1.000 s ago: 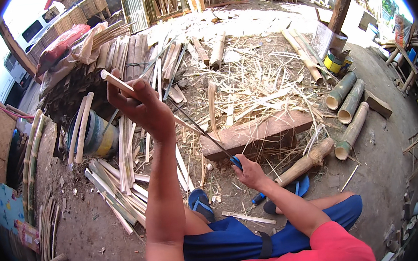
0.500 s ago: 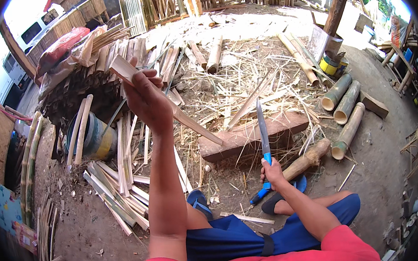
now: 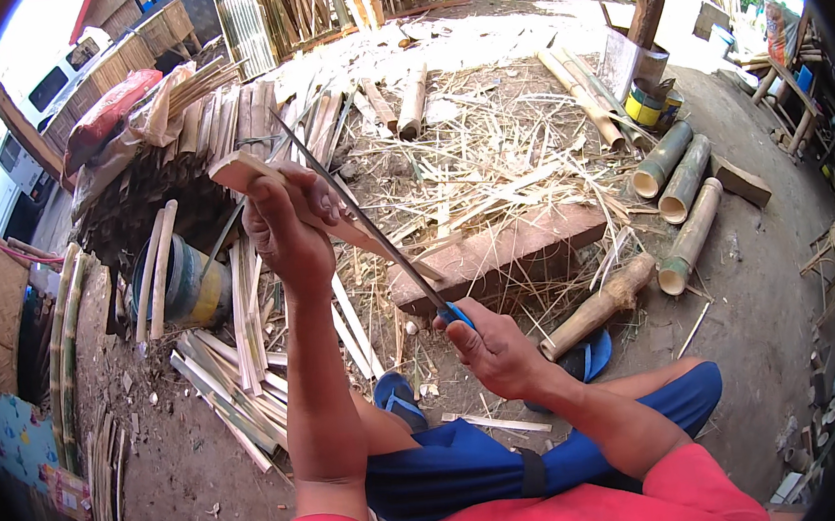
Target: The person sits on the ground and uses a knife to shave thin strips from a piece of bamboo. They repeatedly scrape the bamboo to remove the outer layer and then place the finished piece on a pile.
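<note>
My left hand (image 3: 291,222) is raised and grips a flat bamboo strip (image 3: 240,167) that slants from upper left down to the right. In my right hand (image 3: 491,349) is a long thin knife (image 3: 358,216) with a blue handle. Its blade runs up and to the left along the strip, past my left fingers. Below them lies a reddish wooden block (image 3: 497,253) on the ground, with a short bamboo stub (image 3: 598,305) beside it. My knees in blue shorts and blue sandals (image 3: 396,398) are at the bottom.
Split bamboo slats (image 3: 238,378) are piled at the left by a round bucket (image 3: 183,283). Three cut bamboo tubes (image 3: 683,195) lie at the right. Shavings and strips (image 3: 488,153) litter the ground behind the block. Stacked slats and a red sack (image 3: 111,109) are at the upper left.
The knife swung from pointing upright beside the block to lying along the bamboo strip, blade tip up-left. My left hand and the strip dropped a little lower.
</note>
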